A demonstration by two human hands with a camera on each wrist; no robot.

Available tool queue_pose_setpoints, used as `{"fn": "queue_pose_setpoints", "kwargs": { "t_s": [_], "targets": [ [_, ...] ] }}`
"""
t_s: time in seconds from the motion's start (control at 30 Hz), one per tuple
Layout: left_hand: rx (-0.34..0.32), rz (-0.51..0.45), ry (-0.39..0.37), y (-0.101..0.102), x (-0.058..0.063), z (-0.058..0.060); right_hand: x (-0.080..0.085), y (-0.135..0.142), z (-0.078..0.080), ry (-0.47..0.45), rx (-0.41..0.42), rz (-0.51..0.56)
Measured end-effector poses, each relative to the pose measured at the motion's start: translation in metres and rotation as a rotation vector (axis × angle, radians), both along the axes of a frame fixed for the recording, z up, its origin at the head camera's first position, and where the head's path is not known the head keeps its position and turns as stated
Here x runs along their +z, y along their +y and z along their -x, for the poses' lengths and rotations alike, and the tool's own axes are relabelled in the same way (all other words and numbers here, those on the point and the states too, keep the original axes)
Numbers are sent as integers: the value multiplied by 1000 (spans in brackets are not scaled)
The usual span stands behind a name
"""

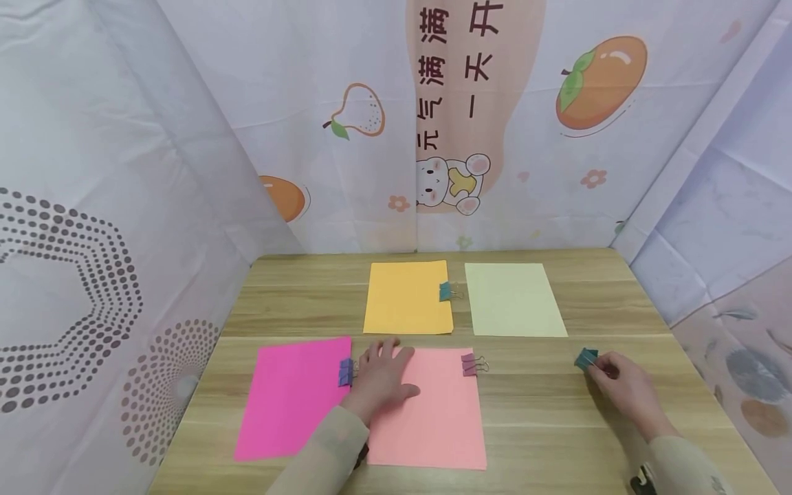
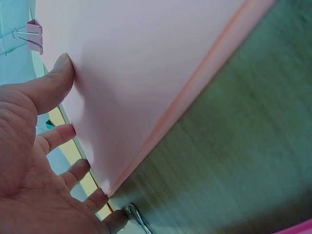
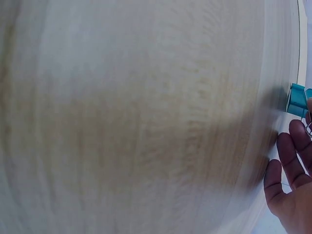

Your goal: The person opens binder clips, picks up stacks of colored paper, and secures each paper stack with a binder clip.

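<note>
At the right of the table, my right hand (image 1: 625, 388) pinches a teal binder clip (image 1: 585, 358) by its wire handles. In the right wrist view, this clip (image 3: 295, 101) shows at the far right edge, partly cut off. My left hand (image 1: 380, 378), fingers spread, rests on the upper left of the salmon-pink paper (image 1: 439, 419). Layered edges of that paper (image 2: 161, 117) show in the left wrist view. A mauve binder clip (image 1: 468, 365) grips its right edge. Beside my left fingers, a blue-purple clip (image 1: 344, 372) sits on the magenta paper (image 1: 291, 405).
Farther back lies an orange-yellow paper (image 1: 405, 299) with a teal clip (image 1: 445, 291) on its right edge. Right of it is a pale green paper (image 1: 513, 299) with no clip on it. Patterned cloth (image 1: 371, 179) hangs behind and at both sides of the wooden table (image 1: 526, 426).
</note>
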State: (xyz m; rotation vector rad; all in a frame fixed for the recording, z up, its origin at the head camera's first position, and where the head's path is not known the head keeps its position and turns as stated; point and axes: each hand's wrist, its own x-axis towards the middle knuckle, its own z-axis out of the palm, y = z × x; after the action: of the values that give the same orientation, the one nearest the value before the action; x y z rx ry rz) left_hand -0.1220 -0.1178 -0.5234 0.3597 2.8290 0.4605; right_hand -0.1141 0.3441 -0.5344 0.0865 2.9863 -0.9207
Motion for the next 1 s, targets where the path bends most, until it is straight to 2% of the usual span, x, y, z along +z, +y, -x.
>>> {"fn": "queue_pose_setpoints", "kwargs": {
  "t_s": [0.47, 1.0],
  "targets": [
    [3, -8, -21, 0, 1, 1, 1, -2, -3, 29, 9, 11],
    [0, -23, -14, 0, 2, -1, 0, 0, -7, 13, 26, 40]
  ]
}}
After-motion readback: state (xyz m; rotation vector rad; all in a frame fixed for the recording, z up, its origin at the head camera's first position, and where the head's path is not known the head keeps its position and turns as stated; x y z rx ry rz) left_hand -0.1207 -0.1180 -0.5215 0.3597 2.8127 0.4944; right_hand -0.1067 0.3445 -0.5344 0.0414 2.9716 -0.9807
